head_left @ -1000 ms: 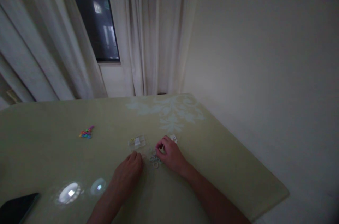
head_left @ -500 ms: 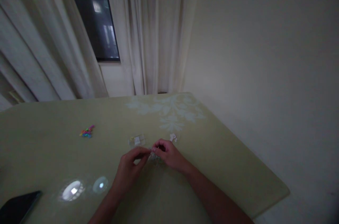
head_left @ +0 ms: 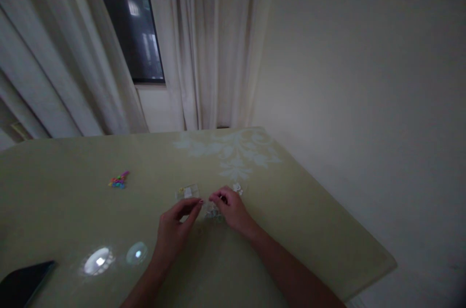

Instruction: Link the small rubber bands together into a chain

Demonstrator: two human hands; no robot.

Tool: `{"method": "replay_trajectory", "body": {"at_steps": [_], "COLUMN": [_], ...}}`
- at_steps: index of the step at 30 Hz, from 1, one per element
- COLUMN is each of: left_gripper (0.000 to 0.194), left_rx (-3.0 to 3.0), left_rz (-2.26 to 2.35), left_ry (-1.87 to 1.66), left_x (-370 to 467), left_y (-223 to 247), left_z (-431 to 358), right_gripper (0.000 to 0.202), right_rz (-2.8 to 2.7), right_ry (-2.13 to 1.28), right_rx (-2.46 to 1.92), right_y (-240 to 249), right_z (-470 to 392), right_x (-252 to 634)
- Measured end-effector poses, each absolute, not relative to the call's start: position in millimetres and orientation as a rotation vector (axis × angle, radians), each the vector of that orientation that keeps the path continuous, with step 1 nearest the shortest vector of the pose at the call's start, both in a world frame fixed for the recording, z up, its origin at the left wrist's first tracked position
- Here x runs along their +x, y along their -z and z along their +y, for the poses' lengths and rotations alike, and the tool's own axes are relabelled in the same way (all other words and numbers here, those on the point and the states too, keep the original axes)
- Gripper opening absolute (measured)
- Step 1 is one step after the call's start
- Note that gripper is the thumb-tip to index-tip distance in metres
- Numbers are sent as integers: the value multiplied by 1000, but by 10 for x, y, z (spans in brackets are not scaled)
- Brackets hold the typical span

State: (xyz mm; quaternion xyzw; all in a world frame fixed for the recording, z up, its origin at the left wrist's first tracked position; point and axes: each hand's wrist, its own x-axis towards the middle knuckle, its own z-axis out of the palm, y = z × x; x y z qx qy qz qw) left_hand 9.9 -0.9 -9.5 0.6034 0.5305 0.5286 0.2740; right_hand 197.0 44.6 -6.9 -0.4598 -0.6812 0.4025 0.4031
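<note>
My left hand (head_left: 177,225) is closed in a pinch, thumb and forefinger meeting on something too small to name. Facing it across a narrow gap, my right hand (head_left: 233,208) also pinches with its fingertips; what it grips, if anything, cannot be made out. Below and between the fingertips lies a small heap of clear and silvery pieces (head_left: 212,212) on the table. Just beyond the left hand is a clear plastic box (head_left: 187,191) with yellowish and white bits inside. Small white pieces (head_left: 238,188) lie behind the right hand, partly covered by it.
The pale green table (head_left: 291,211) has a white floral pattern near its far edge. A pile of colourful small pieces (head_left: 118,181) sits at the left. A dark flat object (head_left: 27,281) lies at the lower left. Curtains (head_left: 218,46) and a wall (head_left: 357,80) stand behind.
My hands have drawn apart: the fingertips were together, and now a gap separates them. The left hand has shifted slightly left. More of the silvery heap shows.
</note>
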Motion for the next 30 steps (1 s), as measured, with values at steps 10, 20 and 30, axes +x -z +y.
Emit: {"method": "replay_trajectory", "body": {"at_steps": [10, 20, 30], "left_gripper": [23, 21, 18], "left_rx": [1596, 1567, 1601], "left_rz": [1387, 1270, 1162], "left_ry": [-1454, -1404, -1412], "left_x": [75, 54, 107], "left_y": [84, 126, 9], "left_z": [27, 27, -6], "right_gripper": [5, 11, 19], "right_rz": [-2212, -1962, -1728], "right_ry": [-427, -773, -1279], "right_rx": [-1431, -1176, -1002], "right_y": [176, 135, -7], "right_z": [449, 480, 340], "right_x": [1897, 1985, 1922]}}
